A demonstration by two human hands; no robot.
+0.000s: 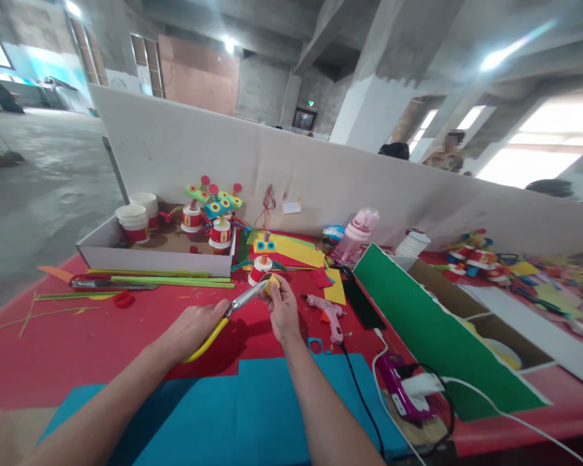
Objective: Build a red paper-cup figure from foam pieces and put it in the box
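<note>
Over the red table, my left hand (201, 327) is closed round the yellow handle of a pair of scissors (245, 298), its blades pointing up and to the right. My right hand (284, 307) pinches a small yellow piece of paper (271, 283) by the blade tips; whether the blades touch it I cannot tell. Just behind stands a paper-cup figure (261, 264) with a yellow head, blue ring eyes and spiral paper arms. A pink glue gun (326, 314) lies to the right of my right hand, near a blue paper scrap with a round hole (315, 345).
A white-walled box (160, 259) at the back left holds paper cups and several finished figures. Blue sheets (243, 401) cover the front. To the right are a phone (362, 298), a purple power strip (403, 388) with cables, and a green-sided box (432, 336).
</note>
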